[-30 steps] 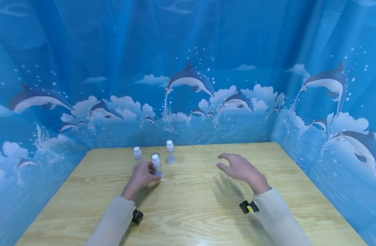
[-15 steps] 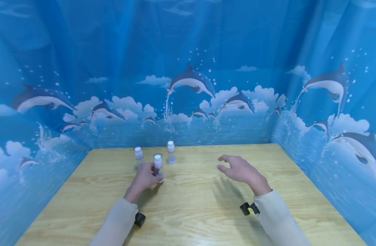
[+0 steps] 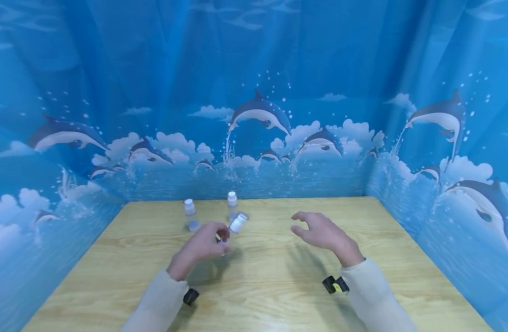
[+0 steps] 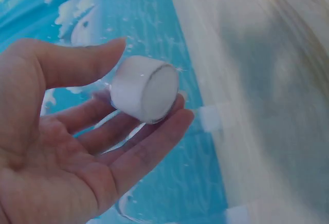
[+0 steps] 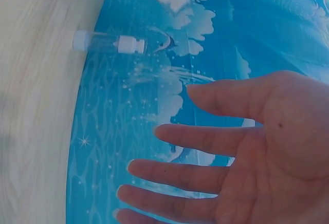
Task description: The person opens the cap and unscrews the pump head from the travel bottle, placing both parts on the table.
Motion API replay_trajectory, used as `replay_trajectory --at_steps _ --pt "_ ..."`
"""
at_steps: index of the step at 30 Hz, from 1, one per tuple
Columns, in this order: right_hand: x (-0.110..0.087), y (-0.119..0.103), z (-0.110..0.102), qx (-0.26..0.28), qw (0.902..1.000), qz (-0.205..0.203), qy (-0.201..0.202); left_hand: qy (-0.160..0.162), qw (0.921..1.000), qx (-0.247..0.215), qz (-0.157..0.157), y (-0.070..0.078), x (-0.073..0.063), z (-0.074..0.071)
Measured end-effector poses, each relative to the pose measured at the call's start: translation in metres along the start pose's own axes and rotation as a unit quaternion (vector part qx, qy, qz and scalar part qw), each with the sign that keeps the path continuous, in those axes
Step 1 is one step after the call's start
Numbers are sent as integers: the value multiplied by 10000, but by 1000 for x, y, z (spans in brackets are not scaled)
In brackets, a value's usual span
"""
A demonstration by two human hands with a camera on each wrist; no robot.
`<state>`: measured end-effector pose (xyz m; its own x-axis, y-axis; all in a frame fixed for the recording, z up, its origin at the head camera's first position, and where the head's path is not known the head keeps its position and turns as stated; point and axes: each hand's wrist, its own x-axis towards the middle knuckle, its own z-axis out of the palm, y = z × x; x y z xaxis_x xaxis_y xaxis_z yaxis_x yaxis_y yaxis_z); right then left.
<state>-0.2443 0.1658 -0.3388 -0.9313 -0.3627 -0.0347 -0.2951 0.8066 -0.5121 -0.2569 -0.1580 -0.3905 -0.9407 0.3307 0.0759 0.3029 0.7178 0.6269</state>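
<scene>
My left hand (image 3: 203,242) grips a small clear bottle (image 3: 238,222) with a white top, tilted to the right above the table. Seen from the left wrist, the bottle's pale round base (image 4: 151,91) sits between thumb and fingers; its upper part is hidden there. Two similar bottles stand upright near the table's back: a left one (image 3: 189,207) and a right one (image 3: 232,199), whose lower part is partly covered by the tilted bottle. My right hand (image 3: 323,233) hovers over the table's right side with nothing in it, its fingers (image 5: 180,175) apart.
A light wood-grain table (image 3: 266,286) lies beneath both hands. Behind it and along the sides hangs a blue curtain (image 3: 312,69) printed with dolphins and clouds. Each wrist carries a small black camera mount, such as the right mount (image 3: 335,284).
My left hand has lifted the bottle off the table and moved slightly right, tipping it from upright toward the right. My right hand stays nearly in place.
</scene>
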Motion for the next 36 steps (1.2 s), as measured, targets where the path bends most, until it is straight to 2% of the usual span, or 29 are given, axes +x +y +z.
replay_trajectory --at_steps 4,9,15,20,27,36 --pt "2 -2 4 -35 10000 -47 -38 -144 9998 33 139 10 -4 -2" --pt "2 -3 7 -9 9997 -253 -1 -291 9995 -61 132 21 -9 -3" --pt "0 -7 12 112 9984 -549 -63 -454 9989 1 137 28 -12 0" --pt "2 -10 19 87 9971 -747 -99 -453 9989 96 98 30 -13 -1" --pt "3 -15 23 336 9948 -950 -175 -377 9986 246 293 33 -15 0" --pt "1 -19 23 626 9901 -1253 -128 -439 9981 394 166 40 -16 1"
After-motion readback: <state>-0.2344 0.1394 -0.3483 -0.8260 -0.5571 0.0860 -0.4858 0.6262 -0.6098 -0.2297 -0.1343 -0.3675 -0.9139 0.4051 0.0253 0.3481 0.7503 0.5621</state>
